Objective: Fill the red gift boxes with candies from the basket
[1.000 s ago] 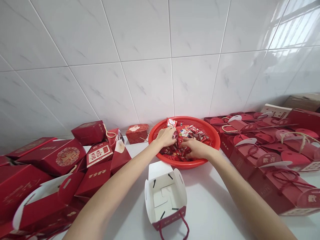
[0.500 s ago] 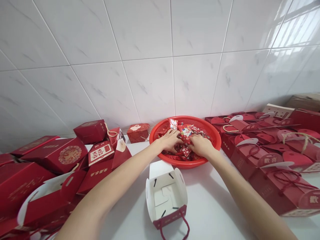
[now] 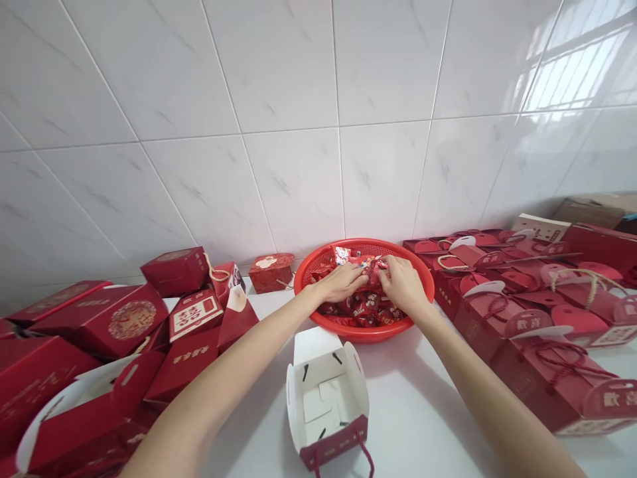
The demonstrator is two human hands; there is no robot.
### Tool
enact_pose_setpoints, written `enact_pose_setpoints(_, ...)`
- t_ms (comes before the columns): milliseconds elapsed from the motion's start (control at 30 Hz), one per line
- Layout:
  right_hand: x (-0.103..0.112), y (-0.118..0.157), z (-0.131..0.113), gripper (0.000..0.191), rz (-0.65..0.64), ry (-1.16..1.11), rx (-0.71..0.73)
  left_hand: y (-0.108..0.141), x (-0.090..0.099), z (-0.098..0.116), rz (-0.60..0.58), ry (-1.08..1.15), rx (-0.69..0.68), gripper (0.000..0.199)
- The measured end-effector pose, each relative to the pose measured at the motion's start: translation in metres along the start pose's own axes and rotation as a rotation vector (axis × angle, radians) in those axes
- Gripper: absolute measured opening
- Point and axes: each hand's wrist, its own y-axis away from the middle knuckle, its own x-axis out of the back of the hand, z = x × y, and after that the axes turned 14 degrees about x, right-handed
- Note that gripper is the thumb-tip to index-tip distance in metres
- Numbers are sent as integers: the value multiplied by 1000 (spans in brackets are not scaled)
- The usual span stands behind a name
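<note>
A red plastic basket (image 3: 426, 279) holds a heap of red-wrapped candies (image 3: 365, 307). Both hands reach into it. My left hand (image 3: 342, 281) lies over the heap with its fingers closed on wrapped candies near the middle. Facing it from the other side, my right hand (image 3: 402, 280) has its fingers curled round candies too; the fingertips of both hands are partly hidden among the wrappers. Just in front of the basket stands an open gift box (image 3: 326, 395), white inside and dark red outside, with a red cord handle at its near side. No candy shows inside it.
Several red gift boxes (image 3: 186, 365) lie piled at the left, some open. Rows of closed red boxes with rope handles (image 3: 527, 332) stand at the right. A small patterned red box (image 3: 271, 272) sits by the tiled wall (image 3: 293, 179). A brown carton (image 3: 590, 216) is at the far right.
Both hands have moved closer together over the candies and closed on some; before, their fingers were spread deeper in the heap. The view has shifted slightly.
</note>
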Motion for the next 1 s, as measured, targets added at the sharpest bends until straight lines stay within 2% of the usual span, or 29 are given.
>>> enact_pose_setpoints(100,-9,-3,11,25,137,-345,103,1,0,0,-21,153,8,35)
enact_pose_setpoints(200,-11,-4,19,21,177,-771,88,4,2,2,-48,230,36,38)
enact_pose_setpoints(267,-10,-4,20,26,184,-948,51,4,3,4,-69,223,41,39)
enact_pose_setpoints(333,-8,-3,19,32,251,-988,9,5,5,7,-114,180,14,36)
enact_pose_setpoints(467,-6,-2,18,35,412,-928,-101,6,8,12,-301,-22,-71,20)
enact_pose_setpoints(567,-7,-2,18,33,448,-927,-174,4,9,18,-358,-185,-43,36)
enact_pose_setpoints(667,-8,-3,20,31,465,-970,-221,-5,8,30,-394,-231,35,55)
enact_pose_setpoints(733,-9,-4,21,30,462,-993,-235,-13,6,39,-434,-248,74,60)
enact_pose_setpoints(867,-10,-4,22,29,467,-1008,-225,-24,-1,46,-447,-220,103,47)
enact_pose_setpoints(1000,-8,-4,21,27,468,-1022,-224,-21,-10,37,-487,-81,137,27)
